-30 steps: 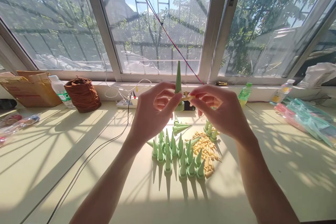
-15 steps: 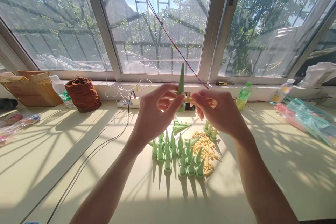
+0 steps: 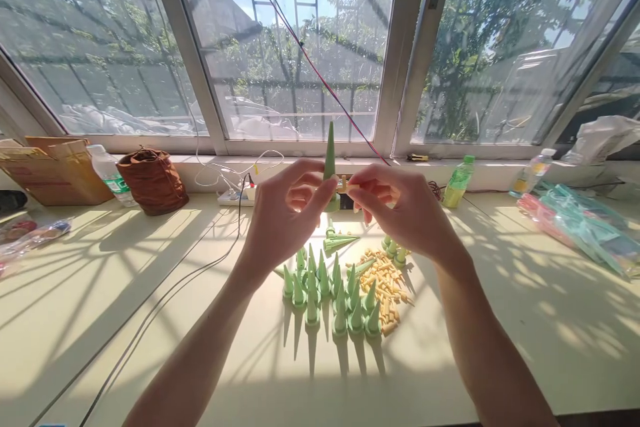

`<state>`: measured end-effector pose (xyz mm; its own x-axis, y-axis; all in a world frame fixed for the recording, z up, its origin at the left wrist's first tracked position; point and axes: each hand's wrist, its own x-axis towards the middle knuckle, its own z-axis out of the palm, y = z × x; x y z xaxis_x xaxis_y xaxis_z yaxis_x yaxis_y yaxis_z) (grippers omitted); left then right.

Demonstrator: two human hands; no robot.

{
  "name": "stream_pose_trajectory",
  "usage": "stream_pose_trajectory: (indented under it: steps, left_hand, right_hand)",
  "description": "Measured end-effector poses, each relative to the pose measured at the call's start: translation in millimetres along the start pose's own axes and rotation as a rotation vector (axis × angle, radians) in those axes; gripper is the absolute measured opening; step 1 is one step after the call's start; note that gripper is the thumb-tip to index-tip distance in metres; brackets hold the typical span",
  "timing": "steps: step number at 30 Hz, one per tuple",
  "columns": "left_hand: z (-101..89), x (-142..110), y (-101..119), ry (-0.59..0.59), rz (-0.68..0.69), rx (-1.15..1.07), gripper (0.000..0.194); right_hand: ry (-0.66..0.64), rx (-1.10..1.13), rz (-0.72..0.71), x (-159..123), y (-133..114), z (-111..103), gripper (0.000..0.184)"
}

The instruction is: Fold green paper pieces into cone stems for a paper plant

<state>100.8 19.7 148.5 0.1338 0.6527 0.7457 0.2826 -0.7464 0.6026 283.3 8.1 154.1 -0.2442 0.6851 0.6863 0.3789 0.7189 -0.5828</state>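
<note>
My left hand (image 3: 287,210) is closed around the lower part of a pointed green cone (image 3: 329,153), held upright with its tip up and a wider base below the fingers. Close to the cone's right side, my right hand (image 3: 400,203) is pinched, thumb against fingers. A tiny pale yellow bit shows at its fingertips, too small to make out. Below the hands, several green cones (image 3: 340,313) stand upright in a cluster on the table. Beside them lies a heap of small yellow pegs (image 3: 385,283). More green cones (image 3: 340,241) lie on their sides behind.
A brown cloth bag (image 3: 153,180), a plastic bottle (image 3: 113,173) and a cardboard box (image 3: 55,170) stand at the back left. A power strip (image 3: 230,198) with cables lies by the window. On the right are a green bottle (image 3: 459,181) and plastic bags (image 3: 575,223).
The whole view has shifted slightly, so things appear a little further left. My right hand's fingertips are slightly nearer the cone; both hands keep their grip.
</note>
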Motion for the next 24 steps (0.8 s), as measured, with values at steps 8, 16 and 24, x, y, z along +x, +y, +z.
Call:
stream_pose_trajectory:
  steps: [8, 16, 24]
  left_hand:
    - [5.1, -0.5, -3.4, 0.005, -0.032, -0.001, 0.015]
    - [4.2, 0.3, -4.0, 0.022, -0.078, -0.018, 0.014]
    - [2.3, 1.4, -4.1, 0.007, -0.100, -0.044, 0.012]
  right_hand:
    - [-0.036, -0.109, 0.062, 4.3, 5.8, -0.6, 0.042]
    - [-0.016, 0.026, 0.047, 4.8, 9.6, -1.7, 0.019]
    - [-0.016, 0.048, 0.033, 4.7, 10.8, 1.1, 0.010]
